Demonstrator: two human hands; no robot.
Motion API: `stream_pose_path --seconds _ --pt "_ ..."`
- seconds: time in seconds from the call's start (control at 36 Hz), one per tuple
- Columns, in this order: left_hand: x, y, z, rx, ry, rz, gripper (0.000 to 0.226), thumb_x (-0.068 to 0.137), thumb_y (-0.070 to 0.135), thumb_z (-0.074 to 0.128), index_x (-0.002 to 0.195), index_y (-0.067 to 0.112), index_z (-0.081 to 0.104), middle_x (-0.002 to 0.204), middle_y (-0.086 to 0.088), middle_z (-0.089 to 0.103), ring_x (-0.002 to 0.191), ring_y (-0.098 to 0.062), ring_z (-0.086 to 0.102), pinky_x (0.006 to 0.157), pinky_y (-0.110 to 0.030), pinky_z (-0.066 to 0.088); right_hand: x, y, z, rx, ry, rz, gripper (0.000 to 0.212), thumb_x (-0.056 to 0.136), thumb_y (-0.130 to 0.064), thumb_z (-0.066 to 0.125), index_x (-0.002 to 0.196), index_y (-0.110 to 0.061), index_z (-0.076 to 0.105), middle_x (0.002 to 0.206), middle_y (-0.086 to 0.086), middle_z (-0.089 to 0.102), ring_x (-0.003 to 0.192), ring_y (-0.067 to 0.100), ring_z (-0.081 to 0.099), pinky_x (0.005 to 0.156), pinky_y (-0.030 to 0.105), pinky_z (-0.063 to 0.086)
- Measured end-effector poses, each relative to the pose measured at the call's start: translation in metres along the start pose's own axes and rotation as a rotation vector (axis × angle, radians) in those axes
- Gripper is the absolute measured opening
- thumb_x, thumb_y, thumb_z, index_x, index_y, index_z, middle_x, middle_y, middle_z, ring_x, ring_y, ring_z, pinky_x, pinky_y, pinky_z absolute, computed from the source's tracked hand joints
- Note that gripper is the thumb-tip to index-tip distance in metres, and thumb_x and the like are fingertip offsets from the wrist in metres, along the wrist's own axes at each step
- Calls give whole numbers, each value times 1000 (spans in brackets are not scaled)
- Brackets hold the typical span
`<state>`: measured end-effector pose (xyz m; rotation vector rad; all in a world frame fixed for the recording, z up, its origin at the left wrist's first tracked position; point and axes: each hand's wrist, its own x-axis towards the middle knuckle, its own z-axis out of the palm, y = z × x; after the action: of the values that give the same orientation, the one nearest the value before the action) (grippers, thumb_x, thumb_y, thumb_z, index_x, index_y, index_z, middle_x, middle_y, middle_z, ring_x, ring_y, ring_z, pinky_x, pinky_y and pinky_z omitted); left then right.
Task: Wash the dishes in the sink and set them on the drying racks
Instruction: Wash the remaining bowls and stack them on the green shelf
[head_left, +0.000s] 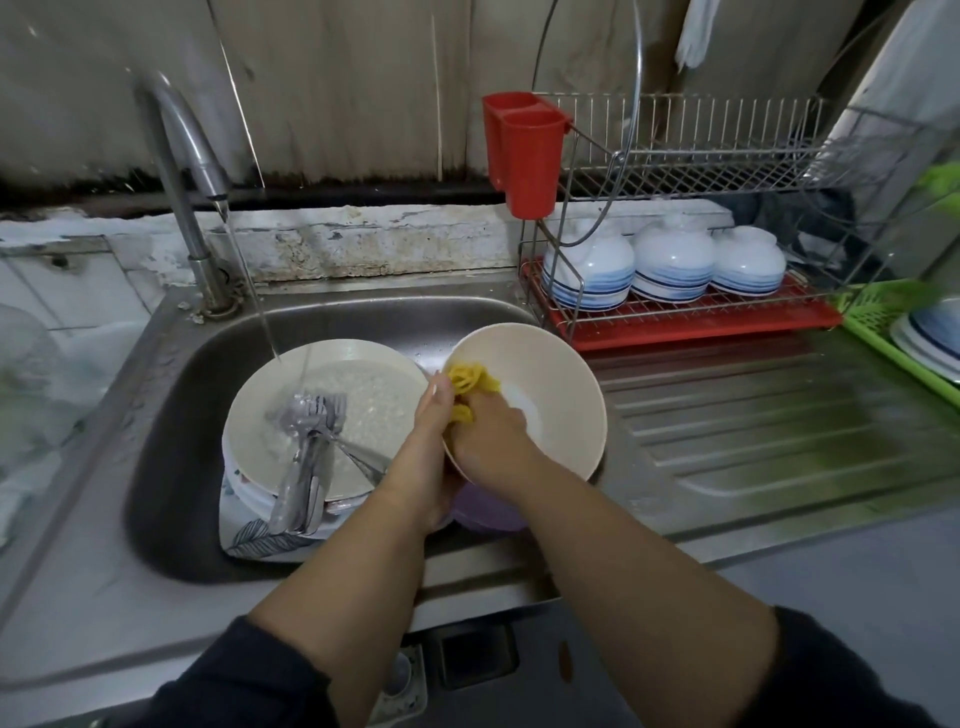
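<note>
While water runs from the tap (195, 156) at upper left, right hand (488, 434) gripping yellow scrubber (470, 382) inside cream bowl (556, 395), centre frame over sink (171, 441); left hand (428, 447) curled round bowl's rim. Forks (311, 447) on plate (374, 374) alongside.

A stained, peeling wall ledge (363, 239) runs along the back edge of the worktop. Behind it stand grey panels (337, 88) with dark grime along their base. A white cloth (696, 36) hangs at the top right. A clear container (26, 374), blurred, sits at the left edge.
</note>
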<state>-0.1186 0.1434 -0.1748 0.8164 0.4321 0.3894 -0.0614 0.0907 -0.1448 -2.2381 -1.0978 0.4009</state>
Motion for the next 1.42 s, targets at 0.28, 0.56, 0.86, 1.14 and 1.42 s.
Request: stream_pose_path --seconds 0.28,0.56,0.86,1.14,1.42 --pt "1 -1 5 10 16 48 79 78 68 47 141 21 40 127 -11 61 115 -27 60 87 -39 53 0 23 -45 -887 -162 67 44 96 -14 38 140 -10 37 141 13 33 132 32 28 97 46 42" --pt "-1 3 1 -43 23 -6 88 69 69 48 141 18 40 127 -14 61 114 -30 60 81 -39 56 -8 13 -43 -639 -438 -118 36 98 -26 42 128 -14 55 129 12 55 115 30 51 97 35 39" --pt "-8 5 3 -6 -64 -8 81 76 63 42 140 13 42 129 -16 59 119 -31 56 100 -46 45 -3 19 -33 -256 -249 -214 32 91 -19 51 122 -15 54 126 8 50 109 26 46 97 38 39" --pt "-7 7 1 18 -99 86 90 71 64 53 143 13 36 135 -16 54 124 -31 52 101 -46 45 11 29 -38 -503 17 -129 39 89 -22 48 125 -10 43 132 13 37 122 32 33 101 42 33" --pt "-11 7 13 55 -82 128 90 67 64 56 141 16 40 130 -14 58 118 -28 57 85 -34 55 14 27 -56 -404 48 27 30 93 -26 46 115 -7 54 122 14 54 113 32 48 97 37 36"
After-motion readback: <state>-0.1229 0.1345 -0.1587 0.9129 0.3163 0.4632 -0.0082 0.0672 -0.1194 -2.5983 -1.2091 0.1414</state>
